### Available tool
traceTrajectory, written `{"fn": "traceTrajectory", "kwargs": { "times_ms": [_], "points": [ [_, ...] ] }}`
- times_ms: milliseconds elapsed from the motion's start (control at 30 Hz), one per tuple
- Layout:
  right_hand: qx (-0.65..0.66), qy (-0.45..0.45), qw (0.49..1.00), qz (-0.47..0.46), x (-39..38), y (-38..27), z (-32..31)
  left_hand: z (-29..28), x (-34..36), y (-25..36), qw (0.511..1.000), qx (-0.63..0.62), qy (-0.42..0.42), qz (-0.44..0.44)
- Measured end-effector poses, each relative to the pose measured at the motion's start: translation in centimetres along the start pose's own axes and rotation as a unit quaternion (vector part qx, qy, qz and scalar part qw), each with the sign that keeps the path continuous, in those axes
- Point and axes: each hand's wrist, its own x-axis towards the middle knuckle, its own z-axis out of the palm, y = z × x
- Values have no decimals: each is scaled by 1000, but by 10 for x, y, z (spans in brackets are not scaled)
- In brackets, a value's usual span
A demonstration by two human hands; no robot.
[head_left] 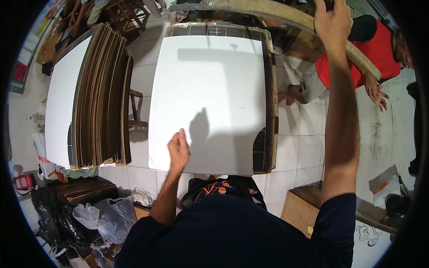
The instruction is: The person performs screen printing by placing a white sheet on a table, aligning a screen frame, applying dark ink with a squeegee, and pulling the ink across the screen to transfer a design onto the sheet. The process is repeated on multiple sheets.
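A white cloth [201, 89] lies flat over a dark board [270, 111] with light ruled lines along its edges. Over the cloth's near left part is my left hand [179, 151], its fingers drawn together; whatever they may hold is hidden. My right hand [333, 27] is raised high at the upper right, closed around a long wooden bar [277, 13], which looks like the edge of a lifted frame. That bar slants across the top of the view, and the picture's edge cuts off part of it. Shadows of my hand and the bar fall on the cloth.
A thick stack of boards [98, 98] with white cloth on top stands at left on a wooden support. A co-worker in a red vest [384, 49] is at upper right. Plastic bags [109, 219] lie lower left; a wooden box [301, 210] sits lower right.
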Motion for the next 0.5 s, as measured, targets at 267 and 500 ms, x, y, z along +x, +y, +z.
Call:
{"fn": "traceTrajectory", "kwargs": {
  "times_ms": [267, 500],
  "points": [
    [2, -22, 999, 48, 38, 15, 16, -132, 43, -95, 937, 318, 122, -80],
    [55, -47, 994, 77, 68, 16, 25, -45, 31, 18, 831, -544, -102, -60]
  ]
}}
